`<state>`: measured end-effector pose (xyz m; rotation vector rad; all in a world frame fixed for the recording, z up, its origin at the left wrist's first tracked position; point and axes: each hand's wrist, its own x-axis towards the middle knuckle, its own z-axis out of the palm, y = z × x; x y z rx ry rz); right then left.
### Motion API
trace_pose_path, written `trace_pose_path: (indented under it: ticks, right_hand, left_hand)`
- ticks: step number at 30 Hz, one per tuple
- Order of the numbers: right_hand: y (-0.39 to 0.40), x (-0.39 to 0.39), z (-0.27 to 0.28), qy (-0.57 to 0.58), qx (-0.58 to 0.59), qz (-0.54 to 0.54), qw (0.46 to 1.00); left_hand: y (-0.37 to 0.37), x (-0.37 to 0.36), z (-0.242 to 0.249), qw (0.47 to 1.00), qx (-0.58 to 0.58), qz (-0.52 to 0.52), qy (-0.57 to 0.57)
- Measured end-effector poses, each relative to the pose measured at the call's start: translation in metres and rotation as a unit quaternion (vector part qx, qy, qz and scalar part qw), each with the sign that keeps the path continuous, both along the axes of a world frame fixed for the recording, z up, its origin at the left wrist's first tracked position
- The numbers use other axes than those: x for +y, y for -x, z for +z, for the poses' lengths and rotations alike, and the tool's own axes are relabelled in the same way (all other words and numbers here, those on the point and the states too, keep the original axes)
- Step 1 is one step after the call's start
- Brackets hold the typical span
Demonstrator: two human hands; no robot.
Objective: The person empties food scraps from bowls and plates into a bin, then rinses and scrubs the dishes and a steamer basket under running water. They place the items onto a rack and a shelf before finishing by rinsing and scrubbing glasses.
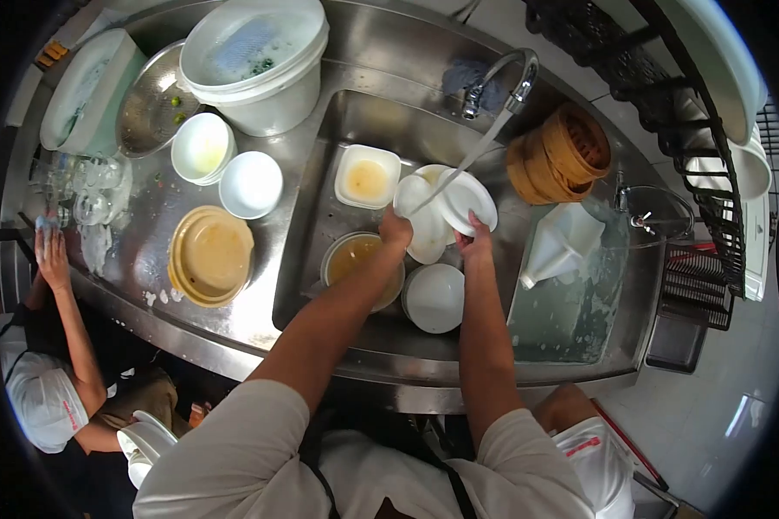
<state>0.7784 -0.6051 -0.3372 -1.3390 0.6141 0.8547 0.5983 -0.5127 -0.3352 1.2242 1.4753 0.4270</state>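
Over the sink (320, 164), my right hand (475, 237) grips the lower edge of a round white plate (469, 201), thumb on its face. My left hand (396, 228) is closed at the left edge of a second white dish (426, 229), which overlaps the plate. Water from the faucet (521, 86) streams down onto the two dishes. Below them a white bowl (434, 298) sits in the sink. A round container of yellowish liquid (355, 259) is partly hidden behind my left forearm. Near the back lies a square white dish (368, 176) with yellowish liquid.
Bamboo steamers (558, 156) and a white funnel-shaped piece (565, 244) are to the right. On the left counter are white bowls (251, 184), a tan pot (210, 255), a colander (156, 104), a large bucket (260, 78) and glasses (95, 186). A co-worker's hand (52, 255) rests there.
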Motion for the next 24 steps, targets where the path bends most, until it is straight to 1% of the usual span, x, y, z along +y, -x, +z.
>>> trace_pose_path:
  ticks: [1, 2, 3, 4, 5, 6, 7, 8, 10, 11, 12, 14, 15, 16, 17, 18, 19, 20, 21, 23, 24]
  right_hand:
    - [0.003, -0.009, 0.004, 0.002, 0.0, 0.019, 1.0]
    - [0.007, -0.016, 0.006, 0.003, 0.0, 0.039, 0.999]
    - [0.016, -0.017, 0.01, -0.022, 0.011, 0.009, 1.0]
    - [0.023, -0.02, 0.009, -0.019, 0.01, 0.006, 1.0]
    - [0.029, -0.024, 0.006, -0.015, 0.009, 0.002, 1.0]
    - [0.032, -0.028, 0.004, -0.013, 0.008, 0.0, 1.0]
    - [0.033, -0.035, 0.001, -0.001, 0.02, 0.035, 0.999]
    - [0.034, -0.037, -0.003, 0.005, 0.024, 0.025, 0.999]
    - [0.047, -0.035, -0.014, 0.014, 0.042, 0.003, 0.999]
    - [0.047, -0.038, -0.03, 0.002, 0.062, 0.006, 0.998]
    - [0.051, -0.038, -0.048, -0.051, 0.055, -0.019, 0.997]
    - [0.063, -0.033, -0.079, -0.16, 0.043, -0.069, 0.984]
    - [0.061, -0.031, -0.098, -0.187, 0.038, -0.065, 0.979]
    - [0.06, -0.03, -0.111, -0.214, 0.036, -0.057, 0.975]
    - [0.066, -0.036, -0.109, -0.079, -0.197, 0.154, 0.965]
    - [0.065, -0.021, -0.098, -0.059, -0.152, 0.156, 0.974]
    - [0.067, -0.004, -0.08, -0.039, -0.107, 0.157, 0.981]
    - [0.066, 0.016, -0.061, -0.096, 0.23, -0.046, 0.967]
    - [0.076, 0.03, -0.039, -0.095, 0.218, -0.004, 0.971]
    - [0.089, 0.05, 0.01, -0.095, 0.182, 0.069, 0.976]
    - [0.089, 0.061, 0.022, -0.179, 0.138, 0.061, 0.972]
  left_hand:
    - [-0.01, 0.004, -0.005, 0.999, -0.001, 0.002, 0.041]
    - [-0.022, 0.011, -0.028, 0.987, 0.055, -0.147, 0.036]
    - [-0.034, 0.019, -0.065, 0.95, 0.11, -0.292, 0.027]
    - [-0.039, 0.021, -0.074, 0.947, 0.079, -0.303, 0.072]
    - [-0.042, 0.025, -0.073, 0.941, 0.051, -0.313, 0.117]
    - [-0.044, 0.024, -0.072, 0.958, -0.064, -0.185, 0.212]
    - [-0.045, 0.023, -0.079, 0.948, -0.147, -0.108, 0.263]
    - [-0.046, 0.022, -0.085, 0.923, -0.225, -0.027, 0.31]
    - [-0.041, 0.018, -0.099, 0.892, -0.313, 0.02, 0.326]
    - [-0.038, 0.012, -0.063, 0.902, -0.276, 0.067, 0.325]
    - [-0.033, 0.007, -0.023, 0.909, -0.239, 0.115, 0.323]
    - [-0.034, 0.008, -0.037, 0.898, -0.252, 0.142, 0.331]
    - [-0.035, 0.007, -0.046, 0.892, -0.259, 0.156, 0.335]
    - [-0.032, 0.01, -0.044, 0.829, -0.344, 0.19, 0.397]
    - [-0.037, 0.012, -0.049, 0.829, -0.407, 0.174, 0.341]
    - [-0.04, 0.017, -0.038, 0.84, -0.418, 0.153, 0.31]
    - [-0.059, 0.03, -0.162, 0.772, -0.573, 0.004, 0.276]
    - [-0.07, 0.031, -0.068, 0.83, -0.447, 0.138, 0.303]
    - [-0.071, 0.04, -0.01, 0.825, -0.41, 0.187, 0.341]
    - [-0.065, 0.049, 0.041, 0.794, -0.41, 0.201, 0.401]
    - [-0.062, 0.052, 0.061, 0.786, -0.413, 0.201, 0.413]
